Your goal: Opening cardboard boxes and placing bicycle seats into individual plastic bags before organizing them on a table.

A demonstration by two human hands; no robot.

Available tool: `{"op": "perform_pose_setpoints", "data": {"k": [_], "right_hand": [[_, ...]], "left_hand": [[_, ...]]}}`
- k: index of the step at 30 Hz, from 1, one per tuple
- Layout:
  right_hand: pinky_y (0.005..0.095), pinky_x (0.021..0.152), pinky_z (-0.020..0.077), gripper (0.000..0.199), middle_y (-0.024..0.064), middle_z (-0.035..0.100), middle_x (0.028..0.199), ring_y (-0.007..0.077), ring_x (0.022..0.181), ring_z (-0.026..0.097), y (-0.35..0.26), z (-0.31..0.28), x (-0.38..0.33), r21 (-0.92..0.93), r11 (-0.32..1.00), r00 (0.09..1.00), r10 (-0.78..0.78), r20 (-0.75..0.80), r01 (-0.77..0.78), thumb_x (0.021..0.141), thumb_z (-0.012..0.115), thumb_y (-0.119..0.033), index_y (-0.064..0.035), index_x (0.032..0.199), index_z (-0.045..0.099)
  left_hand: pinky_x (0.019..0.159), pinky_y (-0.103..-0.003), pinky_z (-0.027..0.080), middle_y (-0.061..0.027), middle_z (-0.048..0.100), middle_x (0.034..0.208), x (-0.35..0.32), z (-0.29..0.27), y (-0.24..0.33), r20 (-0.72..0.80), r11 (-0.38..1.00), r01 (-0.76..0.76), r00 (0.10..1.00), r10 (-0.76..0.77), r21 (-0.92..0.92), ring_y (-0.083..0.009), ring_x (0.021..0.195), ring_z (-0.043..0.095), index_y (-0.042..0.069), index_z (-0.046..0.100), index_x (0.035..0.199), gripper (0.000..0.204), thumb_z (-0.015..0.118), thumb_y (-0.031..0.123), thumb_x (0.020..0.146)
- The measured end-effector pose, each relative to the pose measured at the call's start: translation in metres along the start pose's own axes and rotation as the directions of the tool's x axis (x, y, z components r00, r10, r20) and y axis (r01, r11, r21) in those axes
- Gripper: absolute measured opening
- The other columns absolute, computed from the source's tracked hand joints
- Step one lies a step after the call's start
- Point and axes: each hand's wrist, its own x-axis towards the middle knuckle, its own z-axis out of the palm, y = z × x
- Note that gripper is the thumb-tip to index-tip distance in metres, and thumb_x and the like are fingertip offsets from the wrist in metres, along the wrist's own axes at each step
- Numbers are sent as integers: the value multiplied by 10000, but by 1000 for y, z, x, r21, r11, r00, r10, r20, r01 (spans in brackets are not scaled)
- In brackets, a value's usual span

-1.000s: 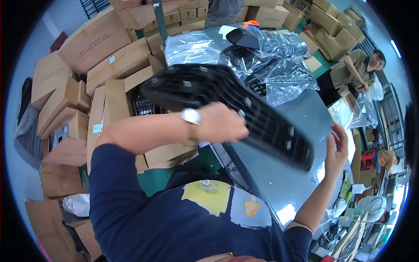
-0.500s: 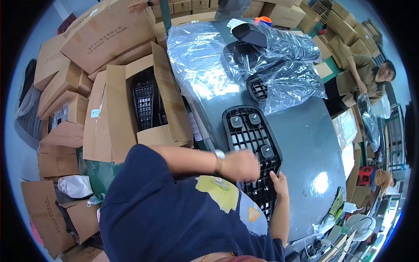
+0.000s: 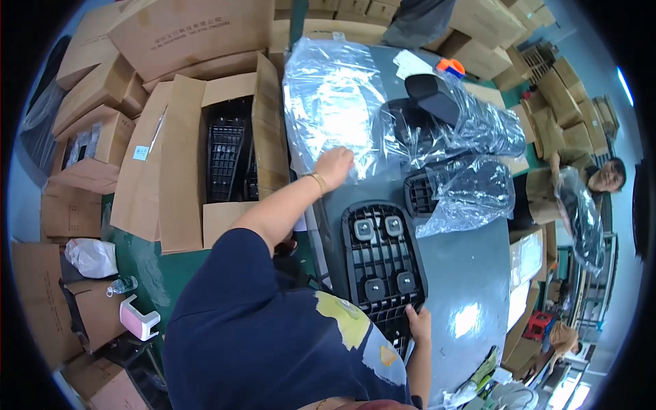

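A long black plastic panel (image 3: 385, 254) with a gridded underside lies on the grey table. Several square grey pads (image 3: 374, 289), each with a small metal stud, sit in its grid. My right hand (image 3: 419, 322) grips the panel's right edge near my body, thumb on top; the other fingers are under it. Farther off, my left hand (image 3: 333, 168) reaches to the near edge of a flat stack of clear plastic bags (image 3: 335, 89), its fingers drawn together on the film. Right of the stack, black curved parts (image 3: 430, 99) and another gridded panel (image 3: 418, 194) are wrapped in clear plastic.
An open carton (image 3: 183, 164) holding black gridded panels stands left of the table (image 3: 471, 266). More cartons (image 3: 198, 34) are stacked behind it. An orange tape roll (image 3: 451, 67) lies at the table's far side. A person (image 3: 547, 188) holds a plastic-wrapped item at the right.
My left hand has moved from above the panel to the plastic bags. Another stud pad now shows where that hand was. My right hand stays on the panel's edge. The view has shifted.
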Motion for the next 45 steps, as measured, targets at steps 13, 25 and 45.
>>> {"op": "perform_pose_setpoints", "data": {"k": [13, 25, 45], "right_hand": [[279, 864, 456, 448, 100, 608, 1130, 157, 977, 588, -115, -24, 44, 192, 946, 950, -288, 122, 262, 837, 640, -135, 9, 1244, 521], [177, 446, 397, 311, 74, 643, 766, 67, 552, 547, -309, 142, 138, 389, 897, 910, -323, 258, 208, 787, 745, -203, 43, 911, 600], [335, 697, 490, 221, 98, 665, 827, 238, 739, 633, -356, 126, 173, -559, 689, 776, -619, -123, 461, 754, 667, -174, -42, 928, 634]], "left_hand": [[665, -312, 472, -75, 628, 770, 43, -31, -18, 211, 671, 307, 952, -223, -675, -194, 740, 606, 67, 590, 895, 121, 513, 159, 910], [685, -214, 479, -10, 632, 820, -1, -94, 38, 390, 73, 395, 918, -74, -916, -66, 724, 583, 38, 579, 998, 160, 631, 111, 865], [600, -314, 439, -38, 510, 837, -35, -136, 1, 147, 390, 260, 944, -296, -883, -175, 684, 527, 68, 484, 1011, 269, 622, 35, 783]]}}
